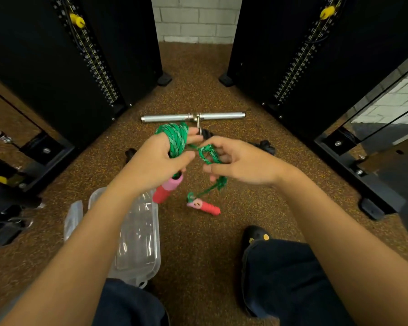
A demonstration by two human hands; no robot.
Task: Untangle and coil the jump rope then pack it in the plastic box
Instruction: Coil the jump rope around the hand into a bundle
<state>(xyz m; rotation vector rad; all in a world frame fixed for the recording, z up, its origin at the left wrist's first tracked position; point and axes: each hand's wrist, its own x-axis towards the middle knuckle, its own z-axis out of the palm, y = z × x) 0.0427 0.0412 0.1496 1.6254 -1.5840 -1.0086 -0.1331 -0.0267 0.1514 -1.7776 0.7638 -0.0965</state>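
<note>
The green braided jump rope (176,138) was wound in many turns round the fingers of the left hand (159,160), which was raised over the brown speckled rubber floor (198,255) in the middle of the scene. That hand's grip was closed on the coil, with the thumb laid across the near side of the turns. One pink and red ribbed rope handle (167,188) hung just below the left hand, tilted towards the near left. Close to the right of it, the right hand (242,162) had its grip curled round a small loop of the same rope, with the fingertips pinching the strand. From there the rope dropped to the second pink and red handle (204,206), which lay flat on the floor between the two forearms. The clear rectangular plastic box (149,231) stood open on the floor at the near left, partly under the left forearm, with its clear lid (73,217) lying just to its left. Farther off, a short silver metal bar (193,116) lay crosswise on the floor. Tall black weight-stack machines (85,67) stood on the left and right, each with a yellow pin (77,20). A black shoe (256,236) and dark trouser legs showed at the near edge.
</note>
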